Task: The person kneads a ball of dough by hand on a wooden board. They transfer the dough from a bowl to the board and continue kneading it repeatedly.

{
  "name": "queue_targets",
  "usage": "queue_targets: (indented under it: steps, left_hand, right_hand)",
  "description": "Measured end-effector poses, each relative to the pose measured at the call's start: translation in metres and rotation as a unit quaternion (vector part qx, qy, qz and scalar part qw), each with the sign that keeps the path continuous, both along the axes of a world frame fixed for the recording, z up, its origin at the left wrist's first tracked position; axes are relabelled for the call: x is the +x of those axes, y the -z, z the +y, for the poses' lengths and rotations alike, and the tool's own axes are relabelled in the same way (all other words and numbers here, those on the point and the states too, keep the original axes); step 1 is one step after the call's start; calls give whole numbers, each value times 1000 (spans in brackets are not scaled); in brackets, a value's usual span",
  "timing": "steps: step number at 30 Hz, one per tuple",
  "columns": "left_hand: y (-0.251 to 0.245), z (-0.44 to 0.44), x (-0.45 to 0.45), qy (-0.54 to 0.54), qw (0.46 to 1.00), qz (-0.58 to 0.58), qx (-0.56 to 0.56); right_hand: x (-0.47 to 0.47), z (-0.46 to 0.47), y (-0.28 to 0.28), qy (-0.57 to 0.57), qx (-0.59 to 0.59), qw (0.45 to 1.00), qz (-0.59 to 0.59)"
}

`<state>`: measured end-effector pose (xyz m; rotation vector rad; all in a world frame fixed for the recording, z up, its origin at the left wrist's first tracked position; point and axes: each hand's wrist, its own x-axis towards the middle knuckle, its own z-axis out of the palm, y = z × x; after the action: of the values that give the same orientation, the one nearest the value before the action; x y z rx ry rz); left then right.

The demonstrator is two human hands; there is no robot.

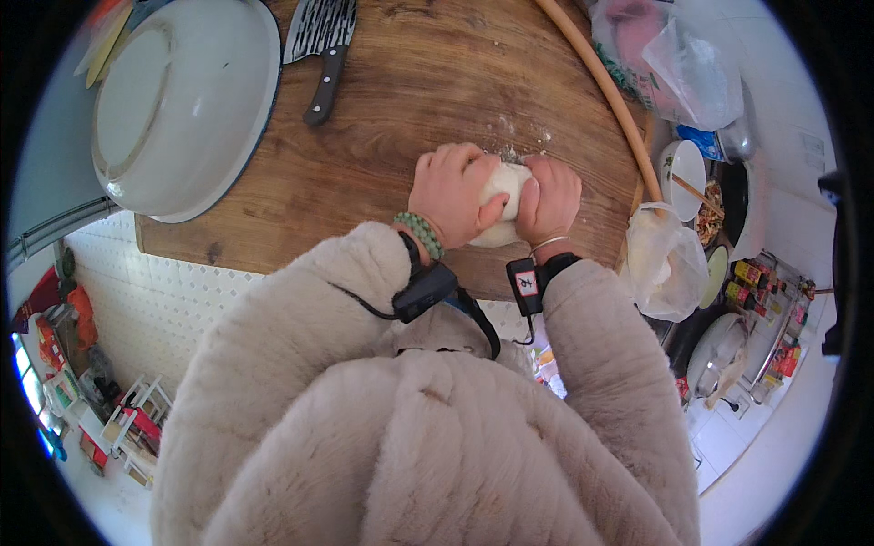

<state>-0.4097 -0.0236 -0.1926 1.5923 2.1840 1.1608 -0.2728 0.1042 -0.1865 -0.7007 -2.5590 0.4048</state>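
A lump of white dough (506,191) lies on the wooden board (382,170), partly covered by both hands. My left hand (454,194), with a green bead bracelet at its wrist, grips the dough from the left, its thumb against the near part. From the right, my right hand (552,198) clasps the same lump, thumb along its side. Some of the dough bulges out below the hands. White flour (509,133) is scattered just beyond them. The fingertips curl over the far side of the dough and are partly hidden.
A cleaver (329,82) and a large enamel basin (198,109), upside down, are at the left. Along the right edge lies a long wooden rolling pin (608,89). Beyond it are plastic bags (666,263), a white bowl (683,179) with chopsticks, and chopped food.
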Motion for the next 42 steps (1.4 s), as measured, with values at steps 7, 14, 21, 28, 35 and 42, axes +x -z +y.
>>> queue_targets:
  steps: [7,14,21,28,35,42]
  left_hand:
    - [2,28,-17,-77,997,-9,21]
    - [13,50,-30,-131,991,34,21]
    - [-56,30,-3,-77,981,85,-156]
    - [-48,-24,111,-49,980,172,-91]
    - [-19,-12,82,-55,970,231,51]
    - [-19,29,36,-22,986,163,0]
  right_hand:
    - [-20,28,0,-3,-73,997,-37]
    - [-36,40,3,5,-53,999,-6]
    - [2,13,-37,-27,-120,991,-52]
    - [72,-60,-49,-44,-102,993,30]
    - [55,-52,-11,-57,-1,997,57]
    - [9,-2,-18,-106,-78,991,39]
